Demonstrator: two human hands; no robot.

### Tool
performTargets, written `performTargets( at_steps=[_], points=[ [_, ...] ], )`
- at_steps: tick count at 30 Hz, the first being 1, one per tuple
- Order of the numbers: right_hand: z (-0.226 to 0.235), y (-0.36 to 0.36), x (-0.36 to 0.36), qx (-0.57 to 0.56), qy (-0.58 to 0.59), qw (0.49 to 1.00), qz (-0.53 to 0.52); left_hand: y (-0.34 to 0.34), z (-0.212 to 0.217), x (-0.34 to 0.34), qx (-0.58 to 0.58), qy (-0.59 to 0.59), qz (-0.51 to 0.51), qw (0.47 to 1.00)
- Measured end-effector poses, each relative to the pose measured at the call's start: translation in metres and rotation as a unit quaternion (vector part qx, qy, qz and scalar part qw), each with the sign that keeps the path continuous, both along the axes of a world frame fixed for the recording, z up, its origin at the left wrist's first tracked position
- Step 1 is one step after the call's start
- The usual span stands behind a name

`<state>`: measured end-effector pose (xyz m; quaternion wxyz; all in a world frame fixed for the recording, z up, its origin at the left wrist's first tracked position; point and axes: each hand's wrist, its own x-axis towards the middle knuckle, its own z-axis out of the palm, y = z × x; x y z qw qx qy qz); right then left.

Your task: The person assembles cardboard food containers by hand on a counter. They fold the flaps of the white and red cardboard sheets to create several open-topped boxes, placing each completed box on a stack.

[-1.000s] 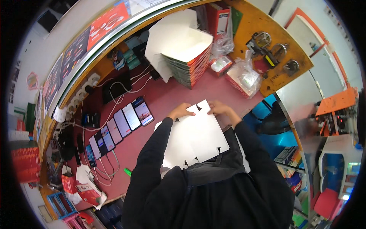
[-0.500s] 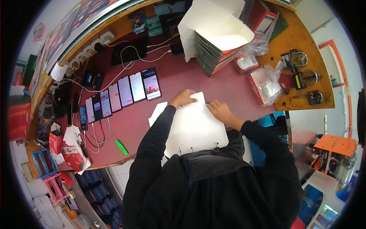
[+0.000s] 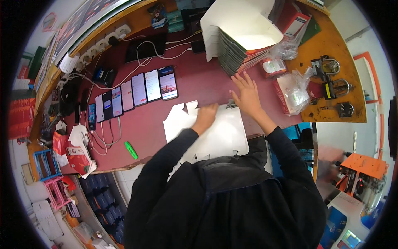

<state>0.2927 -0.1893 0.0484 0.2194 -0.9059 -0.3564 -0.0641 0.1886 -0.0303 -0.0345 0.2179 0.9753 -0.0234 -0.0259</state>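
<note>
Head view: the white card (image 3: 226, 135) lies mid-frame over the lower edge of the tabletop (image 3: 149, 124), its bottom end hidden. The left hand (image 3: 205, 118), nearer, curls on it, any pinch unclear; the right hand (image 3: 248, 96), spread wide, is past its upper-right corner, toward the cardboard stack (image 3: 234, 54).

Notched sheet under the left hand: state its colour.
The notched sheet is white on its upper face; the head view shows it.

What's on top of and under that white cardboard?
The person's left hand is on the white cardboard. Red tabletop shows beside it; whatever lies directly beneath is covered.
</note>
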Motion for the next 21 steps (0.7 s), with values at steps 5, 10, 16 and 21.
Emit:
performTargets(
  at_steps=[5,10,16,21],
  points=[
    [-0.026,0.024,-0.020,-0.020,-0.044,0.998,0.041,-0.027,-0.030,-0.045,-0.006,-0.238,0.013,0.971],
    [-0.054,0.035,-0.055,-0.352,0.049,0.907,0.225,-0.028,-0.027,-0.061,-0.061,-0.206,0.022,0.976],
    [-0.082,0.030,-0.084,-0.267,-0.074,0.952,0.129,0.058,-0.028,-0.024,-0.473,0.035,0.091,0.876],
    [-0.100,0.020,-0.097,-0.295,-0.182,0.936,0.068,0.100,0.010,0.026,0.032,0.063,-0.065,0.995]
  ],
)
